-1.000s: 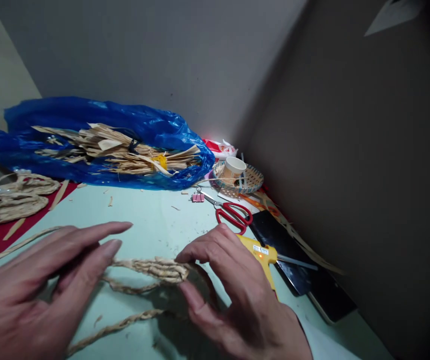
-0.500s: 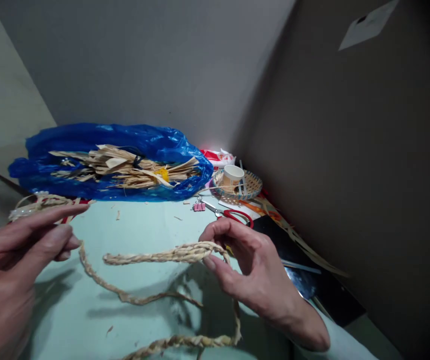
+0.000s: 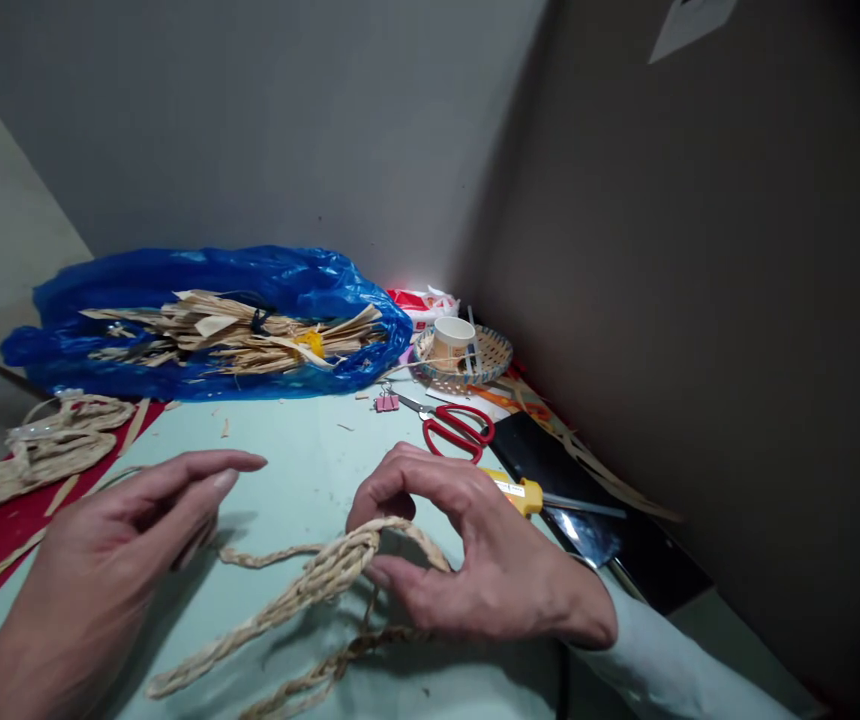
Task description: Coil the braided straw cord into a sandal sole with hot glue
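Note:
A thick, folded bundle of pale braided straw cord (image 3: 332, 572) slants across the lower middle, its narrow tail pointing to the lower left. My right hand (image 3: 467, 545) pinches its upper end between thumb and fingers, and a loop of cord bends over toward the thumb's base. To the left, my left hand (image 3: 145, 540) has its index finger stretched out above the thumb, the other fingers curled in. From those curled fingers a thinner strand (image 3: 269, 555) of the cord runs right, behind the bundle. More braid (image 3: 325, 675) lies below on the pale green tabletop.
At the back, a blue plastic bag (image 3: 212, 265) holds dry straw bundles. Red-handled scissors (image 3: 456, 432), a pink binder clip (image 3: 386, 402), a yellow-handled screwdriver (image 3: 524, 495) and a black panel (image 3: 625, 545) lie to the right. A paper cup (image 3: 452, 343) stands in a woven basket (image 3: 496, 358).
My left hand has moved right, nearer the bundle. My right hand has shifted slightly left and down, and the bundle's tail has swung downward from nearly level. The view has turned slightly.

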`<state>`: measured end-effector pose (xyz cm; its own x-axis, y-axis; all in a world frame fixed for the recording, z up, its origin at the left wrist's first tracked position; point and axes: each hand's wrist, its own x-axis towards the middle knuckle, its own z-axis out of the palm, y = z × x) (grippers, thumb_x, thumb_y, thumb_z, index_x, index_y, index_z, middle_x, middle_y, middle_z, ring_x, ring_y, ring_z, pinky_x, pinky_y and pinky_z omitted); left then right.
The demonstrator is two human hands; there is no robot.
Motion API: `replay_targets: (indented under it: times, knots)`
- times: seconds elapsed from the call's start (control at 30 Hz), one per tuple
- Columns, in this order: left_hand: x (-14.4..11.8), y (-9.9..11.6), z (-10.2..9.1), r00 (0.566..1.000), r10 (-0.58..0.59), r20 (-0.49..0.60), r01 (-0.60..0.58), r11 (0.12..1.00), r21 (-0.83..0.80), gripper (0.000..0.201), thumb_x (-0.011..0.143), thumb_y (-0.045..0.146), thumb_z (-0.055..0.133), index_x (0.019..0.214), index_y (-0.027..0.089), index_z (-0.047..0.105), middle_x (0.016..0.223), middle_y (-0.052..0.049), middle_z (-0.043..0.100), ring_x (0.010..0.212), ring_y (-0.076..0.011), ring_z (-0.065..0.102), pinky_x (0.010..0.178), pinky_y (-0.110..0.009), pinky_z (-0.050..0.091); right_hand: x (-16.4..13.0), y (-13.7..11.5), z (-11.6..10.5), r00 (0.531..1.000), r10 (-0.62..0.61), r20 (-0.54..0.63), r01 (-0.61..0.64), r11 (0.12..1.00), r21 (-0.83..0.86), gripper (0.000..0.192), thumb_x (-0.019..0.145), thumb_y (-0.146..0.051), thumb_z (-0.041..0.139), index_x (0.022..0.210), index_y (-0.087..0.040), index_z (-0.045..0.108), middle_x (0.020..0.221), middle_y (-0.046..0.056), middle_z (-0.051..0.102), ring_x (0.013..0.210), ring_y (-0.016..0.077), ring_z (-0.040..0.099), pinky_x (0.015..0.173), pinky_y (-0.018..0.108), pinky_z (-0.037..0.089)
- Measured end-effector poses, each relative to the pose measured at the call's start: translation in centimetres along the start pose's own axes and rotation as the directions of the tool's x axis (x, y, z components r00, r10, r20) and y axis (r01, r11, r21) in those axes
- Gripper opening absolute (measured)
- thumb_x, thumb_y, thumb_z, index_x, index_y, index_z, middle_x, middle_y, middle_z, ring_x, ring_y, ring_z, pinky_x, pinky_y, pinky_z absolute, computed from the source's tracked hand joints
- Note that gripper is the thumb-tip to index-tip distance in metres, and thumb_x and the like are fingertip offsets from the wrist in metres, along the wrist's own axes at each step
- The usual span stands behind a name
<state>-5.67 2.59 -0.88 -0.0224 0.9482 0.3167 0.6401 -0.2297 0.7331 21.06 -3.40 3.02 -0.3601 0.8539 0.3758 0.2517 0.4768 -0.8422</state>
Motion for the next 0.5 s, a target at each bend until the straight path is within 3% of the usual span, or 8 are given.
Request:
replay_targets:
  times: [0.07,0.13,0.27,0.37,0.5]
  knots:
    - [-0.3,0.7,0.2,0.996,0.023,0.083,-0.018,0.998,-0.060,0.031,0.079,0.054,0.070,0.095,0.031,0.083,0.086,0.004,0.080,0.072,-0.0170,0.071,0.058,-0.019,0.055,0.1,0.3,0.0,1.000,-0.011,0.029,0.011,1.000,-0.009,0.014,0.079,-0.013,0.074,0.093,-0.013,0.071,0.089,0.002,0.069,0.080,0.0138,0.060,0.076,0.025,0.049]
    - [-0.8,1.7,0.4,0.989,0.034,0.146,-0.013,0.990,-0.138,0.029,0.076,0.053,0.075,0.096,0.033,0.082,0.080,0.007,0.080,0.068,-0.0160,0.072,0.057,-0.017,0.055,0.1,0.5,0.1,0.998,-0.021,0.051,0.022,1.000,-0.018,0.015,0.080,-0.014,0.074,0.094,-0.014,0.071,0.089,0.003,0.069,0.081,0.0145,0.060,0.077,0.026,0.050]
    - [-1.8,3.0,1.0,0.977,-0.092,0.190,0.138,0.961,-0.240,0.020,0.066,0.050,0.084,0.079,0.035,0.084,0.080,0.006,0.084,0.072,-0.0194,0.076,0.066,-0.019,0.061,0.1,0.7,0.2,0.998,-0.019,0.064,0.021,0.999,-0.028,0.015,0.081,-0.015,0.076,0.095,-0.013,0.071,0.089,0.003,0.069,0.080,0.0143,0.061,0.077,0.026,0.051]
    - [-2.1,2.9,1.4,0.972,-0.111,0.208,0.163,0.953,-0.254,0.014,0.059,0.045,0.088,0.068,0.035,0.083,0.077,0.003,0.083,0.072,-0.0228,0.076,0.070,-0.025,0.063,0.0,0.9,0.2,0.997,-0.031,0.071,0.033,0.999,-0.024,0.015,0.081,-0.014,0.076,0.095,-0.012,0.072,0.089,0.003,0.068,0.079,0.0133,0.061,0.075,0.025,0.051]
    - [-2.0,2.4,1.6,0.949,-0.093,0.301,0.186,0.936,-0.299,0.013,0.071,0.048,0.080,0.065,0.037,0.082,0.066,0.004,0.077,0.069,-0.0188,0.073,0.067,-0.020,0.059,0.1,1.1,0.2,0.995,-0.046,0.091,0.048,0.998,-0.028,0.016,0.080,-0.015,0.078,0.095,-0.010,0.073,0.088,0.004,0.069,0.077,0.0128,0.061,0.074,0.024,0.050]
